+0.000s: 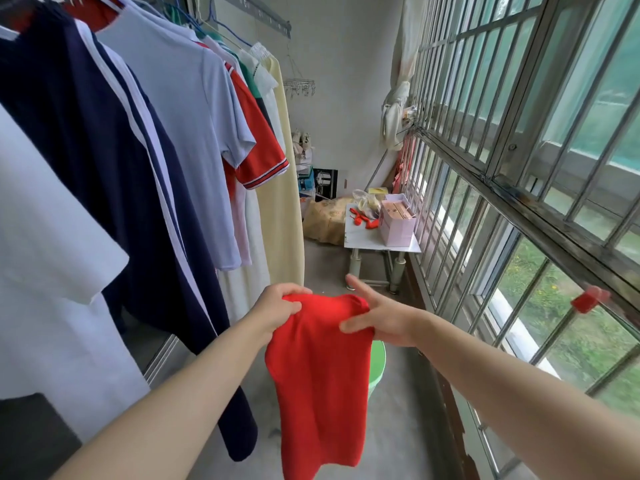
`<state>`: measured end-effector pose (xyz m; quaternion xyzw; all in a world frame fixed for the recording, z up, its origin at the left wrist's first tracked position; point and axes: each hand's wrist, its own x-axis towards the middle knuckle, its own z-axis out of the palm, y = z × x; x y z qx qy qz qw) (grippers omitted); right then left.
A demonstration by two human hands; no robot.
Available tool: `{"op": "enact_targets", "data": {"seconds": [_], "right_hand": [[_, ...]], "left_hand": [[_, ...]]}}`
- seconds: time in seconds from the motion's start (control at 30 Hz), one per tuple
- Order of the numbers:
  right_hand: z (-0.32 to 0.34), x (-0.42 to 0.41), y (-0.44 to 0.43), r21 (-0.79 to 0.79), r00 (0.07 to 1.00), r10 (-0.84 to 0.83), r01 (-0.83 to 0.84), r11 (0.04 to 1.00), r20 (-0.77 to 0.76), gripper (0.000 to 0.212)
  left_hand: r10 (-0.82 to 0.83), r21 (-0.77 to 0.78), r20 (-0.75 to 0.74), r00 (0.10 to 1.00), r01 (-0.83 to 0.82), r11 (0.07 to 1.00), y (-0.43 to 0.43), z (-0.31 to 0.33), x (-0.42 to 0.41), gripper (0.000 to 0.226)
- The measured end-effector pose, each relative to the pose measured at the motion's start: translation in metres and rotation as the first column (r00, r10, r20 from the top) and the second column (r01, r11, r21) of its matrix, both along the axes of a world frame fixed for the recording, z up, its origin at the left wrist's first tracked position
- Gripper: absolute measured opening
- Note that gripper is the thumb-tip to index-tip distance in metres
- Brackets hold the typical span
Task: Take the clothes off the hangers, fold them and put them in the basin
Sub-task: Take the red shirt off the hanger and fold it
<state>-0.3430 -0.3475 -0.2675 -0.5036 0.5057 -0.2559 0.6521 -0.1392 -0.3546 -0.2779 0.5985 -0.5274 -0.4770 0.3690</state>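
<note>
A red garment (318,382) hangs folded lengthwise in front of me, off its hanger. My left hand (277,308) grips its top left corner with curled fingers. My right hand (377,317) pinches the top right corner between thumb and fingers, with the index finger stretched out. A green basin (377,367) stands on the floor right behind the garment, mostly hidden by it. Several shirts still hang on hangers along the left: a white one (45,271), a navy one with white stripes (114,161), a light blue one (194,126) and a red one (258,154).
A barred window (519,150) runs along the right side. A small white table (377,239) with a pink box (396,221) and red bits stands further down the narrow balcony. Bags and boxes are piled at the far wall. Concrete floor (398,427) lies below.
</note>
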Motion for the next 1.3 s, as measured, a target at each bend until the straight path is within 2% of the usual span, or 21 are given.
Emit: {"op": "enact_targets", "data": {"seconds": [0.03, 0.07, 0.1, 0.17, 0.27, 0.43, 0.5, 0.6, 0.7, 0.8, 0.9, 1.0, 1.17, 1.23, 1.3], "right_hand": [[-0.002, 0.002, 0.002, -0.114, 0.974, 0.081, -0.106, 0.988, -0.211, 0.1], [-0.003, 0.005, 0.003, -0.21, 0.894, 0.094, -0.203, 0.956, -0.439, 0.096], [-0.002, 0.007, 0.003, -0.286, 0.798, 0.056, -0.279, 0.917, -0.6, 0.092], [0.001, 0.008, 0.001, -0.353, 0.688, -0.014, -0.356, 0.865, -0.726, 0.087], [0.004, 0.008, -0.002, -0.379, 0.615, -0.053, -0.414, 0.828, -0.787, 0.078], [-0.001, 0.007, -0.005, -0.409, 0.586, -0.093, -0.435, 0.802, -0.805, 0.055], [-0.001, 0.007, -0.007, -0.408, 0.564, -0.103, -0.447, 0.796, -0.819, 0.046], [0.001, 0.008, -0.008, -0.407, 0.543, -0.107, -0.47, 0.783, -0.833, 0.038], [0.005, 0.007, -0.009, -0.42, 0.542, -0.112, -0.487, 0.766, -0.833, 0.041], [0.011, 0.001, -0.009, -0.387, 0.496, -0.096, -0.528, 0.756, -0.863, 0.047], [0.011, -0.003, -0.009, -0.393, 0.478, -0.113, -0.541, 0.744, -0.871, 0.039], [0.01, -0.008, -0.009, -0.451, 0.504, -0.175, -0.501, 0.739, -0.846, 0.022], [0.011, -0.017, -0.006, -0.459, 0.56, -0.172, -0.424, 0.781, -0.81, 0.033], [0.009, -0.022, -0.007, -0.475, 0.641, -0.152, -0.368, 0.8, -0.752, 0.03], [0.008, -0.027, -0.007, -0.468, 0.802, -0.13, -0.2, 0.861, -0.583, 0.024]], "left_hand": [[-0.02, 0.01, 0.039, 0.999, 0.02, 1.0, -0.001, 0.0, 0.002, 0.041], [-0.038, 0.026, 0.076, 0.996, 0.036, 0.999, -0.003, 0.001, 0.003, 0.042], [-0.057, 0.04, 0.099, 0.993, 0.053, 0.998, -0.004, 0.002, 0.004, 0.043], [-0.106, 0.069, 0.105, 0.989, 0.099, 0.993, -0.004, 0.005, 0.004, 0.043], [-0.17, 0.144, 0.049, 0.984, 0.162, 0.976, -0.001, 0.012, 0.006, 0.044], [-0.292, 0.234, -0.094, 0.952, 0.306, 0.923, 0.005, 0.017, 0.009, 0.031], [-0.324, 0.222, -0.066, 0.944, 0.331, 0.917, 0.008, 0.016, 0.009, 0.037], [-0.317, 0.167, 0.081, 0.945, 0.301, 0.939, 0.008, 0.011, 0.007, 0.051], [-0.355, 0.128, 0.23, 0.906, 0.333, 0.934, 0.008, 0.008, 0.006, 0.05], [-0.378, 0.091, 0.402, 0.834, 0.374, 0.923, 0.007, 0.007, 0.007, 0.039], [-0.306, -0.007, 0.575, 0.759, 0.378, 0.926, 0.003, 0.007, 0.004, 0.013], [-0.288, -0.075, 0.613, 0.736, 0.417, 0.906, -0.001, 0.01, 0.001, 0.01], [-0.357, -0.051, 0.524, 0.773, 0.447, 0.893, -0.005, 0.012, 0.004, 0.004], [-0.361, -0.063, 0.489, 0.794, 0.445, 0.893, -0.006, 0.012, 0.003, 0.003], [-0.321, -0.099, 0.476, 0.819, 0.413, 0.905, -0.005, 0.016, 0.004, 0.011]]}}
